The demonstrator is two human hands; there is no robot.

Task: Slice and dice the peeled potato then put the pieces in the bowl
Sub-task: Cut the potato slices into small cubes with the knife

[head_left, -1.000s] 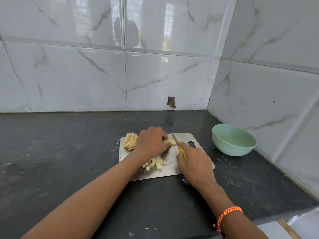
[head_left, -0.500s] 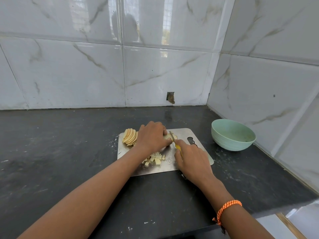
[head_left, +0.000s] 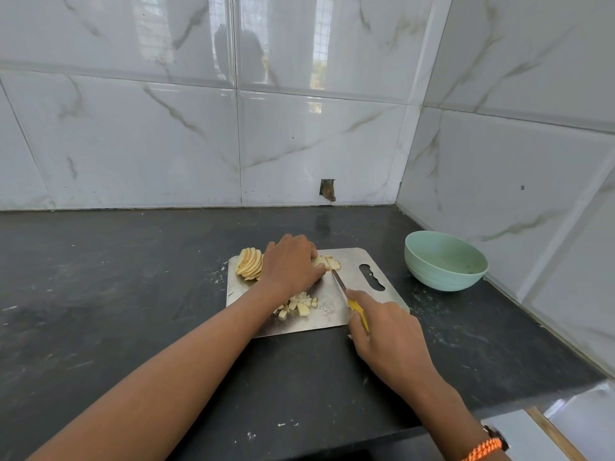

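On the board (head_left: 352, 261), the slices (head_left: 249, 263) fan at its 10 o'clock corner. Your left hand (head_left: 291, 266) curls down over the potato (head_left: 327, 262), pinning it. Dice (head_left: 299, 304) lie at the board's 6 o'clock. Your right hand (head_left: 389, 334) grips the knife (head_left: 349, 299), tip near the potato. The bowl (head_left: 446, 261) sits at the board's 3 o'clock, apart.

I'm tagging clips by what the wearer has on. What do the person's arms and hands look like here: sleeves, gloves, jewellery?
Both forearms are bare, with no sleeves in view, and both hands, the left hand and the right hand, are gloveless. No rings are visible. The right wrist carries an orange braided bracelet with a dark band beside it, possibly a watch strap. The left arm shows nothing worn.
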